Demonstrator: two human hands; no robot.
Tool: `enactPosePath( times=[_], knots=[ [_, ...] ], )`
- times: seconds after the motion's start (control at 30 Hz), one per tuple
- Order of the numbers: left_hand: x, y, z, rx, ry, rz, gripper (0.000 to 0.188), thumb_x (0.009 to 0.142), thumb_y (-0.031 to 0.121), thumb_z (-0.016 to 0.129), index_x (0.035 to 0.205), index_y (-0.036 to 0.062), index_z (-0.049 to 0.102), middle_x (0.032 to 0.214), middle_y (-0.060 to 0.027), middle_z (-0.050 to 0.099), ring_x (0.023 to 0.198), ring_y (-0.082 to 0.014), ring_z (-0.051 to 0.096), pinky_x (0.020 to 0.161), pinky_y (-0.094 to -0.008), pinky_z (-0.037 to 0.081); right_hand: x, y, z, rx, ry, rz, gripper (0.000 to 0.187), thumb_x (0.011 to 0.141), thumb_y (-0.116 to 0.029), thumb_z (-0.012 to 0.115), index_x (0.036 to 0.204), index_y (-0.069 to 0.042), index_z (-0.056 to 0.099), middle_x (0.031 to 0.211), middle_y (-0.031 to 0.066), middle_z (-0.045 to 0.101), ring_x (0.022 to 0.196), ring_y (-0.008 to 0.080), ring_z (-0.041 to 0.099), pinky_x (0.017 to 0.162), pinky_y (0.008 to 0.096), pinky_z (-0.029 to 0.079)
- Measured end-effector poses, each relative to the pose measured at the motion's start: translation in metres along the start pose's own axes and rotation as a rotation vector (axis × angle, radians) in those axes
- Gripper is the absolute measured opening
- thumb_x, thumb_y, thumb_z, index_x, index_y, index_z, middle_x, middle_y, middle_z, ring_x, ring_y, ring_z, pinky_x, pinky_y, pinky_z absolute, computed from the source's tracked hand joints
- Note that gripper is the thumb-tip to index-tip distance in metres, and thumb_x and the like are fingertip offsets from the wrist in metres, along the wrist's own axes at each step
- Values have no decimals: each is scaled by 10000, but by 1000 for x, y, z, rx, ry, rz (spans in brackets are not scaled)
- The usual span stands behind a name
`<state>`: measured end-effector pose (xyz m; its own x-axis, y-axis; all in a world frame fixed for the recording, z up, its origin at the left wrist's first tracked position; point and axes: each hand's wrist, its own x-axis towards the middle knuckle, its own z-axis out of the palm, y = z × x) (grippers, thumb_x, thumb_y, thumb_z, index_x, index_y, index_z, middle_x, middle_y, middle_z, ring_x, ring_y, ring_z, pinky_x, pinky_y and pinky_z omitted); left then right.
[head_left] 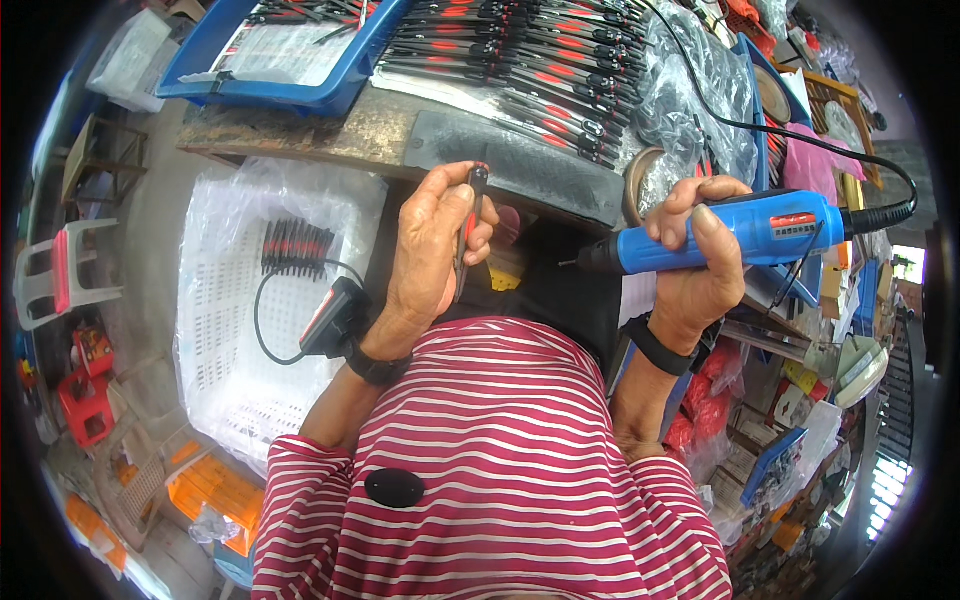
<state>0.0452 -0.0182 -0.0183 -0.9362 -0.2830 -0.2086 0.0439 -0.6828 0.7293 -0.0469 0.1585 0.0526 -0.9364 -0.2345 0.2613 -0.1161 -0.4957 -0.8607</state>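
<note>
My left hand (422,235) is closed around a slim black-and-red tool (468,222), holding it nearly upright between thumb and fingers. Its exact kind I cannot make out. A blue electric screwdriver (735,232) lies in my right hand (700,262), its black nose and thin bit pointing left toward the slim tool. The bit and the tool are apart. A black cord (880,215) runs from the screwdriver's rear end up over the bench. Beyond my hands, stacked rows of similar black-and-red tools (560,75) lie on the bench.
A blue tray (340,98) with more tools stands at the bench's far left. Below it, a plastic-lined white basket (215,330) holds a row of black-and-red pieces (297,245). Crumpled clear plastic (690,85) and a tape roll (640,185) lie right of the rows.
</note>
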Motion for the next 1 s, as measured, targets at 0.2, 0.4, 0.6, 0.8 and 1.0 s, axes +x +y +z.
enactPosePath(
  times=[0.2, 0.4, 0.6, 0.8, 1.0],
  knots=[
    [-1, -1, -1, 22, 24, -18, 242, 923, 111, 451, 1133, -10, 461, 815, -105, 550, 595, -85, 459, 482, -206, 355, -1, 3, 1, -2, -10, -9, 259, 723, -41, 572, 962, 18, 490, 784, 174, 578, 548, 167, 507, 562, 330, 453],
    [-1, -3, -4, 12, 13, -23, 229, 920, 103, 464, 1116, -14, 459, 815, -107, 553, 599, -85, 467, 482, -203, 362, -1, 4, 3, -31, -10, -8, 254, 724, -44, 569, 953, 28, 489, 767, 170, 574, 546, 161, 504, 554, 322, 450],
    [0, -3, -8, -45, 12, -59, 222, 918, 102, 467, 1109, -10, 451, 817, -121, 560, 599, -91, 473, 480, -204, 364, -1, 6, 5, -39, -5, 7, 246, 726, -47, 574, 947, 24, 494, 770, 166, 571, 546, 158, 503, 553, 319, 447],
    [1, -3, -11, -114, 8, -124, 197, 917, 104, 471, 1082, -4, 464, 814, -129, 563, 592, -101, 477, 474, -210, 362, -1, 8, 6, -28, -17, 15, 249, 726, -40, 579, 953, 20, 496, 777, 165, 569, 547, 161, 509, 551, 319, 447],
    [2, -2, -15, -180, -13, -183, 207, 919, 127, 472, 1078, -5, 485, 816, -129, 566, 589, -106, 478, 470, -209, 357, -2, 9, 8, -29, -15, 5, 247, 726, -31, 579, 951, 27, 495, 771, 168, 569, 548, 158, 511, 551, 316, 450]
  ],
)
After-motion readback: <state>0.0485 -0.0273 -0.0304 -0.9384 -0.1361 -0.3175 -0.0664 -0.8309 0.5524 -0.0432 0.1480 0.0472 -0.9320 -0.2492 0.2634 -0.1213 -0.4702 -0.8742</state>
